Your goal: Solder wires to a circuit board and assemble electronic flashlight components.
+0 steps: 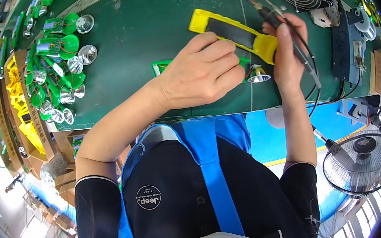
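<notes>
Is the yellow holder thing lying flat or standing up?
Lying flat. The yellow holder rests lengthwise on the green table, its dark inset facing up.

The person wears a black short-sleeved shirt; each sleeve ends in a thin pale band; a small round white emblem sits on the chest, with a dark button beside it; bright blue apron straps run over the shoulders; a pale grey garment shows at the waist; both forearms are bare; no gloves.

The left hand (200, 71) covers most of the green circuit board (160, 66); whatever lies beneath stays hidden.
</notes>
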Action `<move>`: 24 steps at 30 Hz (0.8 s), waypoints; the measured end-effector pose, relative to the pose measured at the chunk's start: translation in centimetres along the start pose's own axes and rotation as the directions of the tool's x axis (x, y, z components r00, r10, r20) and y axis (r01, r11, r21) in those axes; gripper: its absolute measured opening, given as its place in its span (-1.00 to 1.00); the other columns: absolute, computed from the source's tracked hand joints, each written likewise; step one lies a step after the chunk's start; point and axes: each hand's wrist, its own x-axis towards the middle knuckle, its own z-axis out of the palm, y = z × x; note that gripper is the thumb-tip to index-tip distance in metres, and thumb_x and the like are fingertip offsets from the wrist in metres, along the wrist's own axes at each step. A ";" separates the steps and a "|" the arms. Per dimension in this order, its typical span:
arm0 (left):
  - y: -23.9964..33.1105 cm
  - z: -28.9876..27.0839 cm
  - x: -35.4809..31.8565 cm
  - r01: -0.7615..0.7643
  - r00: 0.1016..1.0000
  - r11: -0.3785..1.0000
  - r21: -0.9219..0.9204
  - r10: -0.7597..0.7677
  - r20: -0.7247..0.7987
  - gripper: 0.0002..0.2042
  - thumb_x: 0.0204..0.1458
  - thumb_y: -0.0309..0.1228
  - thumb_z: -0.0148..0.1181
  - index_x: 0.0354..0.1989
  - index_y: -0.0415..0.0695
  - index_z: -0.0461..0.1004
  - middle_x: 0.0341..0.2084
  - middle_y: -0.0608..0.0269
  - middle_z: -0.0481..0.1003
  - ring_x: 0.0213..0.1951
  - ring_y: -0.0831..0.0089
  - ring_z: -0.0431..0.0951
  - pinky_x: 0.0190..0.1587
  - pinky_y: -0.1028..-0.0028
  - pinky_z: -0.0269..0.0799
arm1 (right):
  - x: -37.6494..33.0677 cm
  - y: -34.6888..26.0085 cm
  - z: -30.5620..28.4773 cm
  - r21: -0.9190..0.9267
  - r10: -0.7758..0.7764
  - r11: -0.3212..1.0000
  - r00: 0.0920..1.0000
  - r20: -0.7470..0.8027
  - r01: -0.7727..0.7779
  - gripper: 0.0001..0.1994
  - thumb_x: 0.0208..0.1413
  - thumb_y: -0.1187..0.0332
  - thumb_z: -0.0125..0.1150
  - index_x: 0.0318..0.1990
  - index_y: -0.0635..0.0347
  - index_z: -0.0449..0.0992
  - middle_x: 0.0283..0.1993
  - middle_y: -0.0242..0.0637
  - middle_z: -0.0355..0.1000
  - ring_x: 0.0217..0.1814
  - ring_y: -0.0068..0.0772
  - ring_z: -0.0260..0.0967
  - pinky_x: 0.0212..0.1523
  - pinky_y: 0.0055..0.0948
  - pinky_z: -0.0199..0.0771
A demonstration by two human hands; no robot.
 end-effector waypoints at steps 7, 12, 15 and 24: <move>-1.3 1.2 0.9 0.314 0.948 0.948 -0.043 -0.310 0.078 -0.92 -0.26 -0.47 0.10 -0.52 -0.10 0.42 -0.53 0.28 0.38 -0.34 0.32 0.39 -0.26 0.35 0.26 | -1.5 0.6 -0.1 0.158 0.046 0.984 0.982 0.182 -0.076 -0.70 0.23 0.23 -0.10 -0.02 0.25 0.20 -0.24 -0.20 0.36 -0.16 -0.45 0.30 -0.09 -0.45 0.31; -1.5 1.2 1.6 0.398 0.892 0.917 -0.008 -0.385 0.236 -0.90 -0.21 -0.52 0.19 -0.49 -0.07 0.43 -0.54 0.35 0.39 -0.38 0.34 0.39 -0.26 0.36 0.23 | -1.1 0.3 -1.4 0.387 0.122 0.910 0.988 0.094 -0.149 -0.72 0.22 0.24 -0.11 -0.05 0.27 0.23 -0.22 -0.15 0.35 -0.17 -0.34 0.31 0.03 -0.25 0.25; -1.7 0.5 2.5 0.358 0.846 0.930 0.085 -0.362 0.392 -0.94 -0.14 -0.50 0.15 -0.48 -0.06 0.42 -0.53 0.36 0.39 -0.37 0.35 0.38 -0.22 0.38 0.21 | -0.3 0.8 -5.8 0.362 0.117 0.918 0.983 0.145 -0.162 -0.79 0.20 0.29 -0.10 -0.15 0.25 0.29 -0.30 -0.17 0.35 -0.26 -0.38 0.32 0.12 -0.17 0.22; -2.4 -0.1 4.1 0.360 0.714 0.925 0.126 -0.360 0.601 -0.95 -0.02 -0.43 0.05 -0.47 -0.05 0.44 -0.53 0.34 0.37 -0.34 0.35 0.37 -0.13 0.37 0.16 | 0.9 -2.0 -7.3 -0.104 0.384 0.923 0.872 0.305 -0.370 -0.77 0.02 0.27 0.10 -0.41 0.30 0.33 -0.54 -0.26 0.33 -0.58 -0.59 0.26 -0.50 -0.63 0.26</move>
